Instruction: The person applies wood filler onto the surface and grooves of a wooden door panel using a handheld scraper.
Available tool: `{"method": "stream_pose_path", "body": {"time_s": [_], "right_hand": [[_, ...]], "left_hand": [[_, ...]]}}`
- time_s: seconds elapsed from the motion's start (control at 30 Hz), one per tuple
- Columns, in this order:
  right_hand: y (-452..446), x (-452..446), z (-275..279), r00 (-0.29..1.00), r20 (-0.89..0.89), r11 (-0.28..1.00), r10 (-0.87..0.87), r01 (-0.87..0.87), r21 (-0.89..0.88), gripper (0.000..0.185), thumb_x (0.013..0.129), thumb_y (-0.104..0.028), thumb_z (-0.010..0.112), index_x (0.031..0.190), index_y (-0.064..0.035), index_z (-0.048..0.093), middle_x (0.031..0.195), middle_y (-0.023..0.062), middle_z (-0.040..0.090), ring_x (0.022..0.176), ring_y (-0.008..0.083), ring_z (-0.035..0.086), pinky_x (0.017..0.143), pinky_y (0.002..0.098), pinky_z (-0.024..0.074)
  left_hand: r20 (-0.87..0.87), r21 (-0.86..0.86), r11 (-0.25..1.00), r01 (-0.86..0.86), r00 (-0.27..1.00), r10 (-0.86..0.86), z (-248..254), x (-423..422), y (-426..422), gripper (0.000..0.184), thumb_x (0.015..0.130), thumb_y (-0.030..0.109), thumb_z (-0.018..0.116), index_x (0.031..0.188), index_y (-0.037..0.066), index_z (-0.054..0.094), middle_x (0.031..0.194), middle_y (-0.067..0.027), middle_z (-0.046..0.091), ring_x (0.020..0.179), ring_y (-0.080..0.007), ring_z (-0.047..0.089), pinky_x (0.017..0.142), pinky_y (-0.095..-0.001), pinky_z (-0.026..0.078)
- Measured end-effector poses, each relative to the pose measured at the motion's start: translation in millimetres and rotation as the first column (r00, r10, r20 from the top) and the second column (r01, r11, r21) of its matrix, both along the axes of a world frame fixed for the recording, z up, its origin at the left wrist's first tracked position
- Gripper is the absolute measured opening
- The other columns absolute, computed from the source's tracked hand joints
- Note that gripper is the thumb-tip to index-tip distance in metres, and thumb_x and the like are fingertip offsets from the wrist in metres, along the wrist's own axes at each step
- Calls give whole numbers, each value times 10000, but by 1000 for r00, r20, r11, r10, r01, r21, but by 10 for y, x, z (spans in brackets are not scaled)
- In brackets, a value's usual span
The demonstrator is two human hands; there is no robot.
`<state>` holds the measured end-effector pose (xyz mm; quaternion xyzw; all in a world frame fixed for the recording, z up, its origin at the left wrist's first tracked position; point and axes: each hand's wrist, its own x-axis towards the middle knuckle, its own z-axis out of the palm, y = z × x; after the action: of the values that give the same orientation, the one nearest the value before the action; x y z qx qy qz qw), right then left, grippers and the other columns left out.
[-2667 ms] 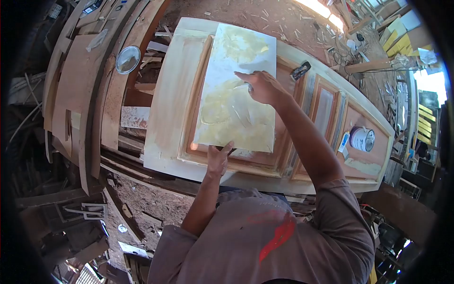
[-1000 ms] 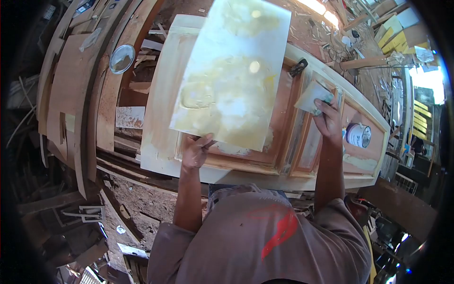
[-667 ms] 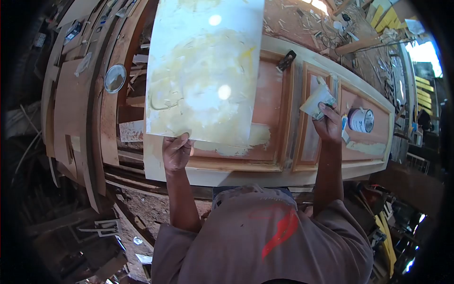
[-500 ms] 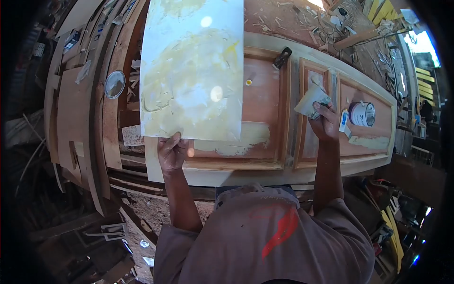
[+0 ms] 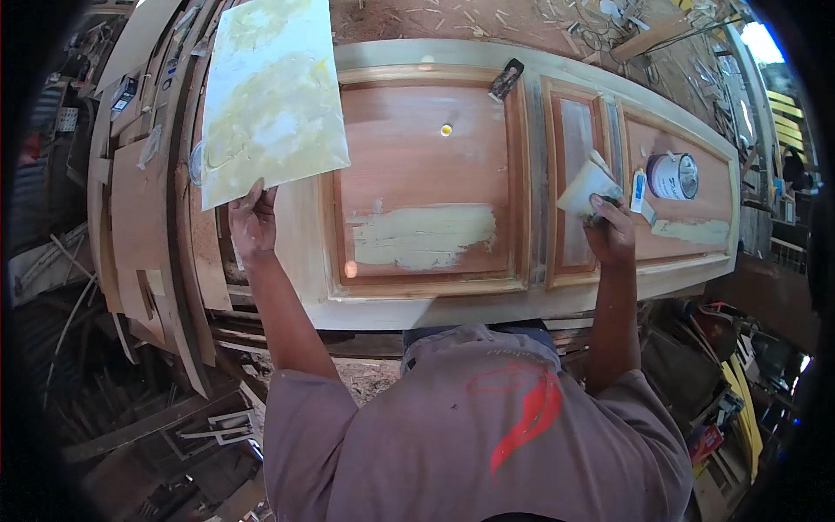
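My left hand (image 5: 254, 224) pinches the lower edge of a white board (image 5: 278, 96) smeared with yellowish paste, raised over the left end of a panelled wooden door (image 5: 365, 309). Closed in my right hand (image 5: 614, 228) is a flat, paste-coated scraper (image 5: 584, 193), held above the door's narrow middle panel. A broad pale smear of filler (image 5: 426, 235) covers the lower part of the large panel. Higher on that panel sits a small yellow-and-white cap (image 5: 445, 130). A dark-handled tool (image 5: 506, 80) lies on the frame at the panel's upper right corner.
On the right panel are a tin (image 5: 672, 177), a white-and-blue tube (image 5: 639, 190) and another filler smear (image 5: 691, 231). Stacked planks (image 5: 165, 200) run along the left. Wood scraps (image 5: 487, 22) litter the ground beyond the door.
My left hand has carried the board leftward and up, uncovering the large panel. My right hand has shifted slightly right, still holding the scraper. The view has shifted a little.
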<state>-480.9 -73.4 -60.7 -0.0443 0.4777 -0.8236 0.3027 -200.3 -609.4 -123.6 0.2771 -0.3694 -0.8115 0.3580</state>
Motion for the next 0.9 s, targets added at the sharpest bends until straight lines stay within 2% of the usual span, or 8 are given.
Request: {"method": "stream_pose_path", "body": {"time_s": [0.17,0.2,0.27,0.37,0.6,0.77,0.8,0.9], "right_hand": [[336,14,-160,998,29,997,-54,52,57,608,954,-6,626,1535,8,449,1350,105,644,1265,233,619,1134,424,446],[298,49,-116,995,52,995,-80,78,56,596,933,-15,671,1501,-1,491,1327,105,656,1246,240,624,1118,418,453],[294,69,-131,995,70,996,-75,71,56,596,932,-11,666,1501,5,488,1328,109,655,1247,241,624,1117,419,456],[202,62,-153,997,62,998,-41,37,59,567,942,-19,658,1481,25,484,1315,112,653,1242,243,626,1117,427,460],[-183,37,-82,999,44,998,25,-28,59,530,955,-12,639,1460,38,485,1314,122,649,1246,254,624,1119,435,457],[-244,13,-51,999,29,999,34,-35,41,567,956,-12,638,1496,24,467,1330,119,648,1251,252,625,1122,436,457],[-228,11,-46,999,29,999,33,-34,37,579,955,-14,640,1505,21,462,1331,118,648,1251,251,625,1122,436,459],[-131,29,-50,1000,24,999,17,-18,47,615,950,-19,649,1528,15,442,1321,112,650,1242,247,631,1114,436,468]], "left_hand": [[-16,-22,999,-30,999,29,-107,474,-325,493,916,-83,627,1397,-18,539,1307,-169,663,1149,-263,706,920,-367,654],[-21,-61,996,-63,998,61,-30,538,-340,504,912,-86,625,1403,-17,536,1313,-172,660,1149,-264,706,909,-362,654],[-33,-129,983,-132,991,129,120,680,-365,525,904,-92,622,1415,-16,529,1325,-179,654,1148,-264,706,888,-352,653],[-42,-191,965,-179,984,174,448,791,-373,529,917,-91,616,1431,-22,513,1347,-185,642,1172,-272,697,923,-365,654],[-190,-102,955,-280,947,257,695,902,-521,505,961,-63,594,1454,-35,487,1383,-181,624,1234,-273,670,1020,-407,627],[-176,-163,953,-253,958,225,554,800,-377,542,948,-46,611,1472,-29,472,1414,-178,603,1273,-273,644,1033,-405,616],[-110,-164,949,-270,961,254,501,751,-320,576,921,-62,618,1476,-21,470,1419,-177,599,1294,-283,628,1065,-422,592],[-85,-36,953,-300,951,296,188,815,-111,603,896,-80,630,1474,-22,468,1418,-180,599,1300,-294,621,1092,-444,569]]}}
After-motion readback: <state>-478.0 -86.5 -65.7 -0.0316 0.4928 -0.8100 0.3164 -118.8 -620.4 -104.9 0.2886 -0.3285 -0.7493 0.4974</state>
